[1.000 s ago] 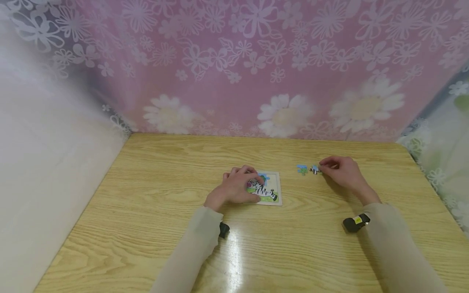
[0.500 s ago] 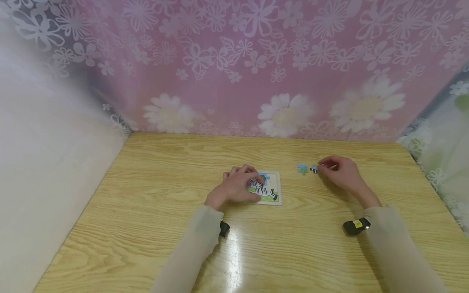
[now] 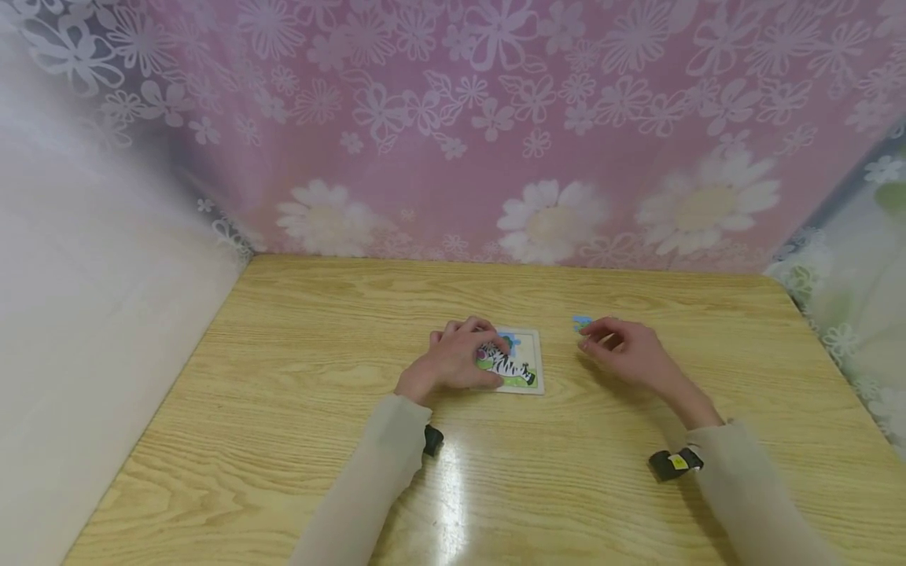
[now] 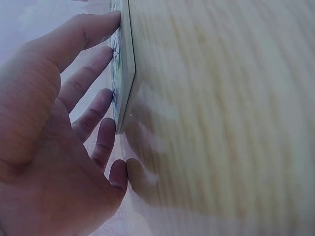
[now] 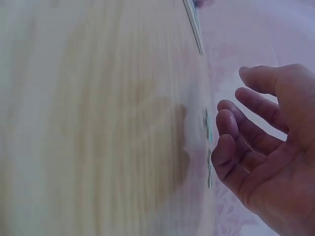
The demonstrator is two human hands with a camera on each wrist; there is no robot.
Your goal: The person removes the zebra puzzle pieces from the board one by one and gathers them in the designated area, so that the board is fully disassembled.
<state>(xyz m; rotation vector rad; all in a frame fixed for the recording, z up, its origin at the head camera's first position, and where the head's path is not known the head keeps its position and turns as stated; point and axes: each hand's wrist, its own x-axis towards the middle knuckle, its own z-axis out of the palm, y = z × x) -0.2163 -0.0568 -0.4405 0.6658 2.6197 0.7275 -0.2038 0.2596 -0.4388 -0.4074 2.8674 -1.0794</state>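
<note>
A square puzzle board [image 3: 540, 369] with a zebra picture [image 3: 506, 365] lies mid-table in the head view. My left hand [image 3: 453, 362] rests its fingertips on the board's left part and covers some of it. In the left wrist view, thumb and fingers touch the face of the board [image 4: 127, 59]. My right hand [image 3: 628, 355] hovers beside a blue and green puzzle piece [image 3: 582, 322]. Its thumb and forefinger stand apart with nothing between them. The right wrist view shows two loose puzzle pieces [image 5: 207, 125] on the table near the fingers; the head view hides one of them.
The wood-grain table [image 3: 318, 330] carries the board and pieces. A pink flowered curtain [image 3: 425, 157] rises behind its far edge, with pale sheets at both sides. Each wrist bears a black camera [image 3: 672, 464].
My right hand has moved left from the striped piece to the blue and green piece, and its thumb and forefinger have spread apart. My left hand stays on the board.
</note>
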